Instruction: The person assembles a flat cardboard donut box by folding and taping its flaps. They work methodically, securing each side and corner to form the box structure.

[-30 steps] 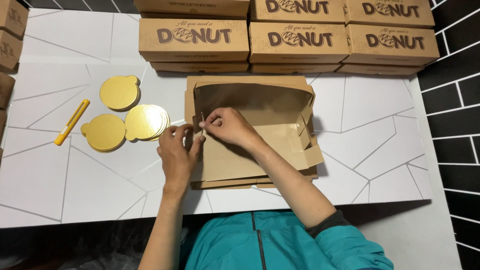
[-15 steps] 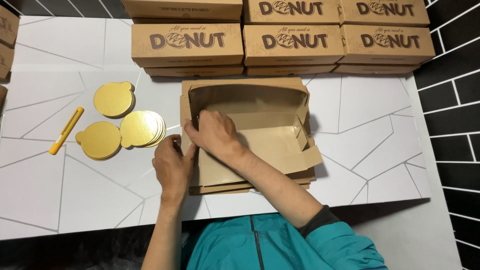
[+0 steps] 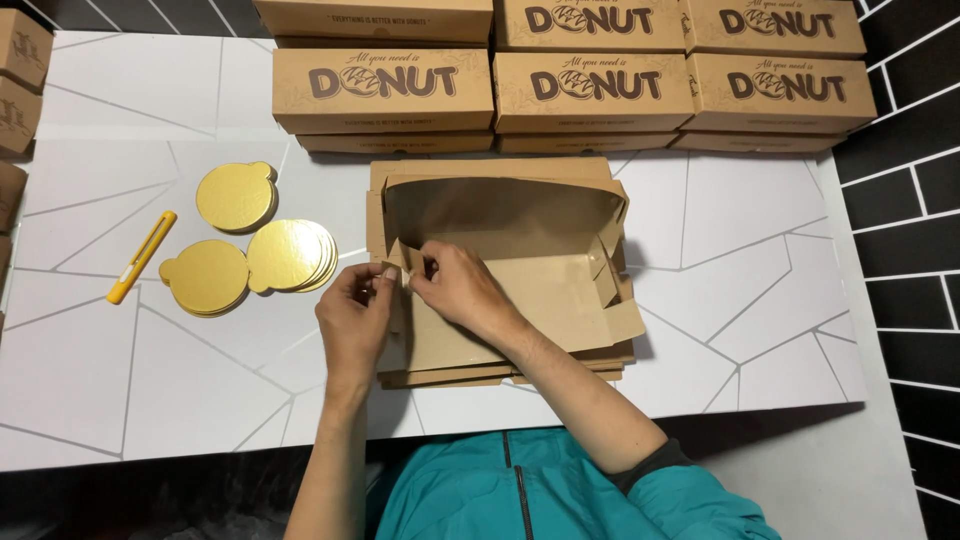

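Left hand and right hand both pinching the left flap of an open box, gold discs at left, yellow cutter far left

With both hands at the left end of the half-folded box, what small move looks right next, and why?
Probably press the left side flap upright and inward: both the left hand and right hand pinch it, and the box has its back wall already standing.
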